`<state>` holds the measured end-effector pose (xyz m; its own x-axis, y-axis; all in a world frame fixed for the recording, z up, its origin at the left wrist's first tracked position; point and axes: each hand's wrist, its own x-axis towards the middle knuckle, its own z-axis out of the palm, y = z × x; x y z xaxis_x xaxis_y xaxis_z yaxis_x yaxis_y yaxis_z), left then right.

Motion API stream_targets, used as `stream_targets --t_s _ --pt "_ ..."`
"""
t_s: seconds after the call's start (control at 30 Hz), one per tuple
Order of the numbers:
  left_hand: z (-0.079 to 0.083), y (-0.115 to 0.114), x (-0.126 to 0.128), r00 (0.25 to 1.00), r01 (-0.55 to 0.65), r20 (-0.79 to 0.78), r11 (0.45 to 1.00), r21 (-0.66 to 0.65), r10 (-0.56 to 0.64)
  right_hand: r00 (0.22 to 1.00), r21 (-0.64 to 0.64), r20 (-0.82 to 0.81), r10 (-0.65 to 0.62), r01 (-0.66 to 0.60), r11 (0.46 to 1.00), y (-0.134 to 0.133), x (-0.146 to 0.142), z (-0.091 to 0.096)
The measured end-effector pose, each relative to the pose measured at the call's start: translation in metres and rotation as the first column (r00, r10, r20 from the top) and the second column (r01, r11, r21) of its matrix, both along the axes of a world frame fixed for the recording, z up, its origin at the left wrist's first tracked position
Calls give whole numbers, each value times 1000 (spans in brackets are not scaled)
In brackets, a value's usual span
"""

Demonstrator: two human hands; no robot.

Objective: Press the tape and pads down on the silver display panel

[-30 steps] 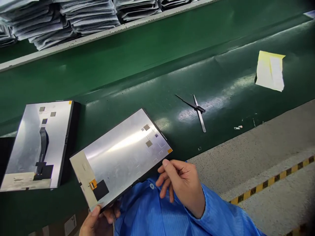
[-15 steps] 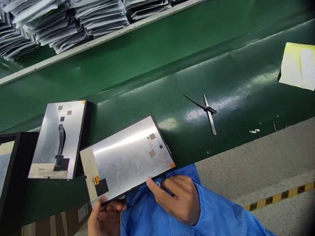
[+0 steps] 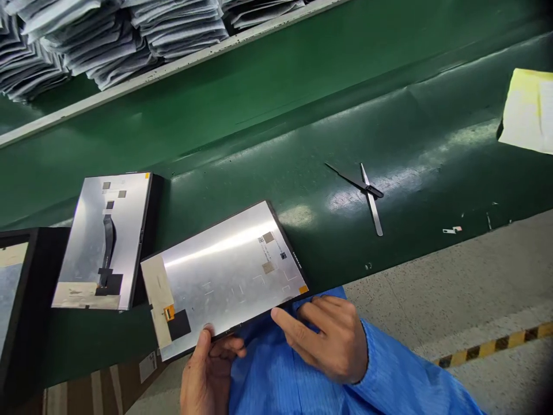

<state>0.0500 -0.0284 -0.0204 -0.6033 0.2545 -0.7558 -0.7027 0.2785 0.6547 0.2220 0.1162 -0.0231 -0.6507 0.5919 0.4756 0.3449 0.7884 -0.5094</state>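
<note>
A flat LCD panel [image 3: 224, 271] lies tilted across the bench's front edge, its silvery back up, with an orange connector and a black patch at its left end. My left hand [image 3: 209, 369] pinches its near edge, thumb on top and fingers underneath. At the same edge, farther right, my right hand [image 3: 326, 337] has one finger stretched to the rim and the others loosely bent; whether that fingertip touches is unclear. Left of this panel, a second LCD panel [image 3: 93, 236] with a dark ribbon cable rests on a black base.
Crossed tweezers [image 3: 370, 199] lie right of the panel. Small scraps [image 3: 452, 230] sit near the front edge, and a yellowish cloth [image 3: 529, 112] at far right. Stacked grey sleeves [image 3: 181, 29] fill the back shelf. A black-framed item [image 3: 41, 276] is at far left, a cardboard box [image 3: 103, 389] below.
My left hand has slid right along the panel's near edge, away from its corner. My right hand has shifted slightly right. The panel has barely moved.
</note>
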Motion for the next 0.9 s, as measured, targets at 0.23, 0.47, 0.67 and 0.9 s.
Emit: stream_targets --t_s 0.23,0.47,0.67,0.9 --pt "-4 -7 -10 993 105 48 994 2 -105 997 -170 22 80 -75 983 4 11 6" --pt "1 1 -11 996 86 29 994 -62 -84 988 -799 80 -132 143 584 33 11 41" --pt "5 9 -8 995 95 -12 992 -79 -96 991 -989 60 120 42 142 48 1 43" --pt "-7 2 -9 992 121 35 992 21 -122 996 -996 45 72 50 -71 28 -14 46"
